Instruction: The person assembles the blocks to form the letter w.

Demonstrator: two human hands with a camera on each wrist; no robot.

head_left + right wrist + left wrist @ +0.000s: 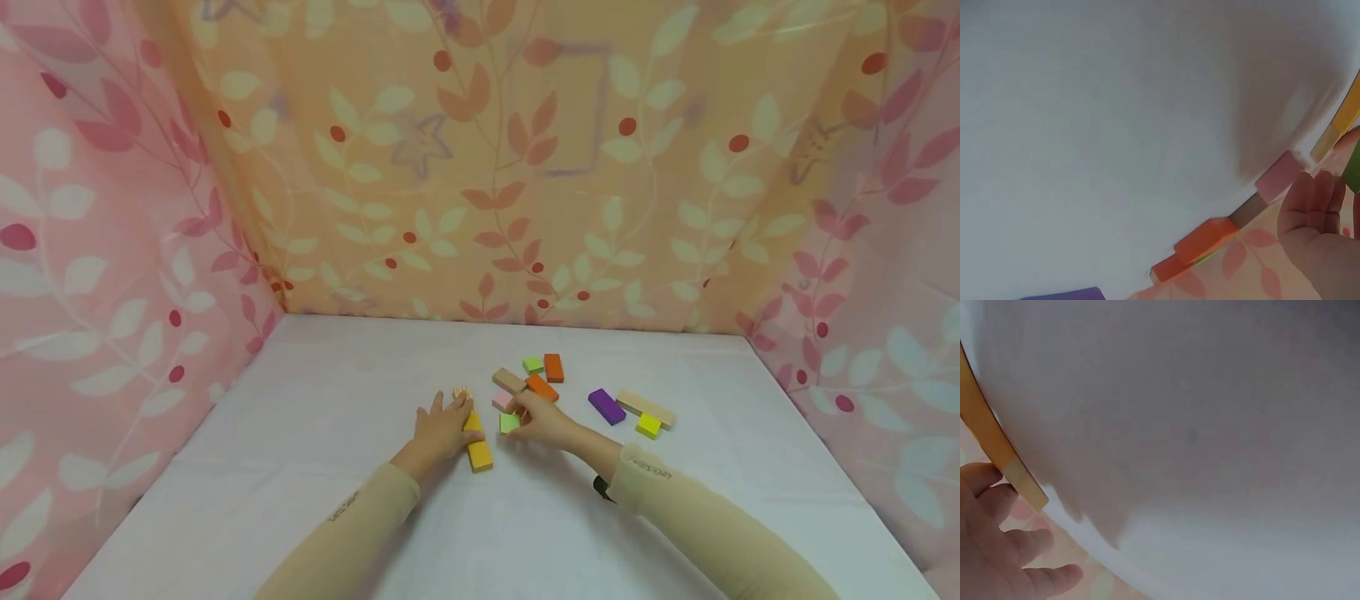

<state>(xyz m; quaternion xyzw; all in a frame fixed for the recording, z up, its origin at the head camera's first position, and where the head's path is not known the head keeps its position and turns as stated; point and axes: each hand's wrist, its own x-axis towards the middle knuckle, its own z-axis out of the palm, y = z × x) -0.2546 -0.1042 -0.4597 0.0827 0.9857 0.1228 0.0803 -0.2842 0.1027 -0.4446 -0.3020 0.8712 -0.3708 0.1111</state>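
My left hand (pixel 438 429) rests along a line of blocks, fingers spread and thumb lying over it. The line has a yellow block (pixel 481 457) at its near end, another yellow block (pixel 472 422) beyond it, and a pale wooden block (pixel 462 391) at the far end, partly covered by fingers. In the left wrist view, two fingertips touch the side of the line. My right hand (pixel 546 423) pinches a light green block (pixel 508 423) between thumb and fingers, just right of the line. A pink block (pixel 502 402) lies just beyond that hand.
Past the right hand lie a wooden block (pixel 509 381), two orange blocks (pixel 542 388) and a second light green block (pixel 533 365). Farther right are a purple block (pixel 607 407), a long wooden block (pixel 647 409) and a bright yellow block (pixel 648 426). Patterned cloth (pixel 495 167) walls the table's back and sides.
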